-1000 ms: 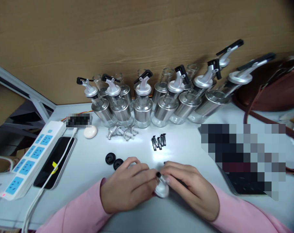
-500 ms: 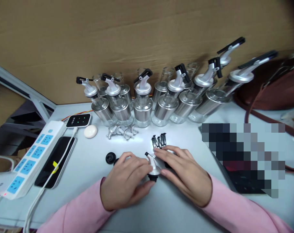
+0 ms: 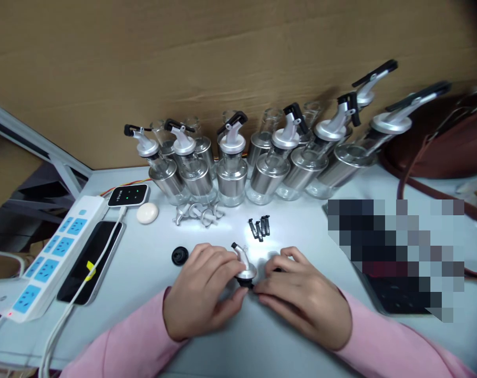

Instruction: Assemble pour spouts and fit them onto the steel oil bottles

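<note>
My left hand (image 3: 209, 294) grips a silver bottle pourer spout (image 3: 244, 265) with a black stopper base, its neck tilted up to the left. Close by on the right, my right hand (image 3: 301, 296) has its fingers pinched together around a small black lever (image 3: 251, 287); only its dark tip shows at the fingertips. Several more black levers (image 3: 262, 227) lie in a group on the table beyond the hands. A round black stopper (image 3: 179, 255) rests left of my left hand. Loose silver spout pieces (image 3: 199, 212) are piled farther back.
Glass bottles with steel bands (image 3: 232, 181) stand in rows at the back, the front ones topped with pourers. Leftward are a power strip (image 3: 51, 257), a phone (image 3: 91, 265), a Wi-Fi box (image 3: 128, 195) and a white oval case (image 3: 147, 213). A brown bag (image 3: 439, 142) sits back right.
My right hand has drawn back from the lever group toward me, taking one black lever, and its fingers have curled into a pinch. The left hand and spout have shifted slightly left.
</note>
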A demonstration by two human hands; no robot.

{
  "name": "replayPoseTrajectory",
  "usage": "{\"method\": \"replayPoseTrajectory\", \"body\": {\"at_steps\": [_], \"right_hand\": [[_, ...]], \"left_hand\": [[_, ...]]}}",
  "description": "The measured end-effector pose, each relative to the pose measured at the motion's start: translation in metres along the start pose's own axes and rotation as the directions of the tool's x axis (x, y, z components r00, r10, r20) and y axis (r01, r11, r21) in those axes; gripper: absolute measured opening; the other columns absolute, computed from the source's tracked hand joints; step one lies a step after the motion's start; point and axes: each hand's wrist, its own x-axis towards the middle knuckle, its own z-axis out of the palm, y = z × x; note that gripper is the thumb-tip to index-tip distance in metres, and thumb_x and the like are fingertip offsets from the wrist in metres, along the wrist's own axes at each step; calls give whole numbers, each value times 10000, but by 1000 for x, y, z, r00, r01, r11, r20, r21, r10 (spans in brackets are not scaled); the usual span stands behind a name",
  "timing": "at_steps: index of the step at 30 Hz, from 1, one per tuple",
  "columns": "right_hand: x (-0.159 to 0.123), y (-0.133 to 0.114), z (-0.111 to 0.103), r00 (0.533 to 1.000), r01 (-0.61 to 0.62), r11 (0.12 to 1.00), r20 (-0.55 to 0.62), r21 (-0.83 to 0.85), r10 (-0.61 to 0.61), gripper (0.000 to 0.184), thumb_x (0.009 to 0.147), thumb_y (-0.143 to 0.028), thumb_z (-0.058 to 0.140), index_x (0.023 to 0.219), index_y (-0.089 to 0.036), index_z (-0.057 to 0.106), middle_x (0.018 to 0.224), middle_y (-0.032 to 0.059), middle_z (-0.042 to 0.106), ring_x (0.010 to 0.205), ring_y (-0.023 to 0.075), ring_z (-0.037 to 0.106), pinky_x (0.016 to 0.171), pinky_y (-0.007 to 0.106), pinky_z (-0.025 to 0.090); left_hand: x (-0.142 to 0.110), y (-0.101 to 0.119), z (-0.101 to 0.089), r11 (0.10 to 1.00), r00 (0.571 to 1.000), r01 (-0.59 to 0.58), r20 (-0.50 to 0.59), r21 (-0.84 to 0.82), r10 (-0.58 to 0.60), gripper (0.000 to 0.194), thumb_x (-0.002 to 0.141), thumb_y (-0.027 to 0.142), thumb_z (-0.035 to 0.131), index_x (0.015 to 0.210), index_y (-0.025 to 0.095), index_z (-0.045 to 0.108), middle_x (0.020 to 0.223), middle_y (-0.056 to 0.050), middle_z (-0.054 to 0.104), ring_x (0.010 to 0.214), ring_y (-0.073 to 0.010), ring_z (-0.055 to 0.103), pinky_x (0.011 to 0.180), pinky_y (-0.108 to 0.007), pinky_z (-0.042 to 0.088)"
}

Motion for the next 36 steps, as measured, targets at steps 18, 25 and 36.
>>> {"method": "replayPoseTrajectory", "body": {"at_steps": [18, 25, 36], "right_hand": [[2, -4, -5, 999, -27, 993, 15, -112, 29, 154, 849, -166, 516, 734, -183, 618, 706, 27, 591, 699, 152, 447, 652, 324, 318], [5, -10, -17, 983, -61, 918, -136, 391, 123, 104, 818, -104, 571, 845, -203, 587, 804, 34, 636, 735, 133, 600, 655, 263, 485], [9, -4, -11, 828, -211, 869, -390, 447, 402, 101, 794, -220, 652, 729, -194, 578, 686, 30, 603, 650, 144, 600, 544, 239, 487]], "left_hand": [[-2, 1, 1, 999, 998, 47, 50, -12, -46, 163, 863, 192, 518, 1016, 139, 521, 965, -57, 643, 899, -175, 557, 828, -321, 381], [-1, -2, 3, 998, 992, -57, 115, 13, 55, 177, 946, 231, 430, 1054, 116, 511, 1001, -60, 650, 910, -170, 549, 817, -306, 379], [0, -3, 4, 976, 968, -203, 168, 78, 188, 203, 970, 213, 378, 1073, 118, 525, 1022, -56, 665, 918, -163, 560, 843, -322, 355]]}}
